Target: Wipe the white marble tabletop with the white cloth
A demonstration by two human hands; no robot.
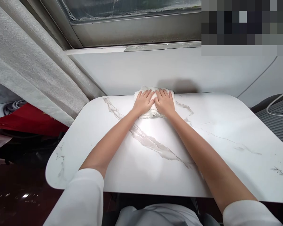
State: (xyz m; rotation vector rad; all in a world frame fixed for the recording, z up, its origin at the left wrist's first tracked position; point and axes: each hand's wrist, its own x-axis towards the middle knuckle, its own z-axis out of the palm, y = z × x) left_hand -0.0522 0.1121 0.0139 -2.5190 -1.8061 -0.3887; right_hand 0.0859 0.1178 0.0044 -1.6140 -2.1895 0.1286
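Observation:
A white cloth [153, 113] with a wavy edge lies at the far edge of the white marble-patterned table [141, 175], close to the wall. My left hand [143, 102] rests flat on the left half of it, fingers stretched out. Beside it, my right hand [164, 102] presses flat on the right half, its fingers slightly spread. The two thumbs nearly meet in the middle. Both arms reach straight forward over the tabletop.
Behind the table stands a white wall panel [132, 69] under a metal-framed window [136, 31]. A pale curtain [37, 59] hangs at the left, near red fabric [30, 119]. On the right are a grey ribbed surface [278, 122] and a white cable [271, 105].

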